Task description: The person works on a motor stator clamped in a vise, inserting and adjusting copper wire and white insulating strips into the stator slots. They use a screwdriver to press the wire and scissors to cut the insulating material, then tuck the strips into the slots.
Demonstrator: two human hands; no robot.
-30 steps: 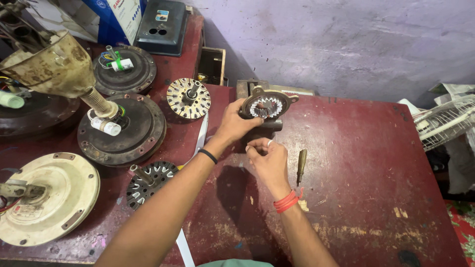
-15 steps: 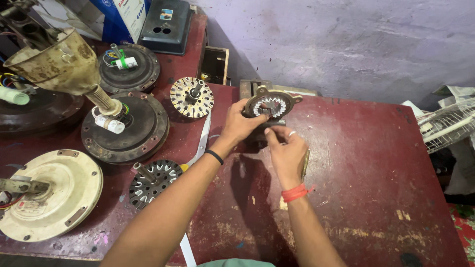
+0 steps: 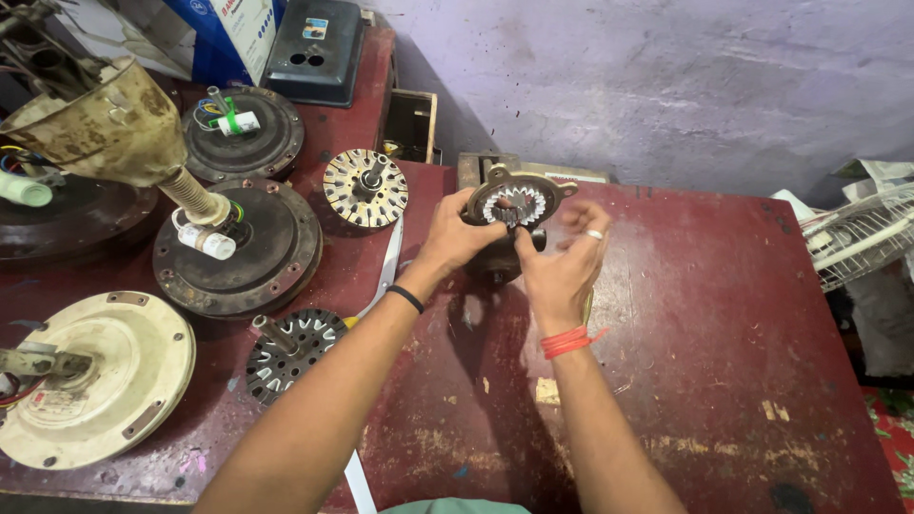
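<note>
My left hand point(image 3: 459, 238) grips the left rim of a round dark metal fan motor part point(image 3: 519, 202) with a toothed inner ring, tilted up off the dark red table point(image 3: 705, 343). My right hand point(image 3: 560, 266) is at the part's lower middle, thumb and forefinger pinched at the toothed centre, other fingers spread. What the fingertips pinch is too small to tell. A black band sits on my left wrist, red thread on my right wrist.
A slotted rotor disc point(image 3: 366, 187) lies left of my hands; a dark laminated stator point(image 3: 290, 345) with a shaft lies near my left forearm. Dark round motor housings point(image 3: 240, 249), a cream fan cover point(image 3: 90, 376), a black box point(image 3: 314, 49) and a wire fan guard point(image 3: 862, 246) surround them.
My right hand rose from the table near a small tool to the centre of the motor part. The part has been tipped up more towards me.
</note>
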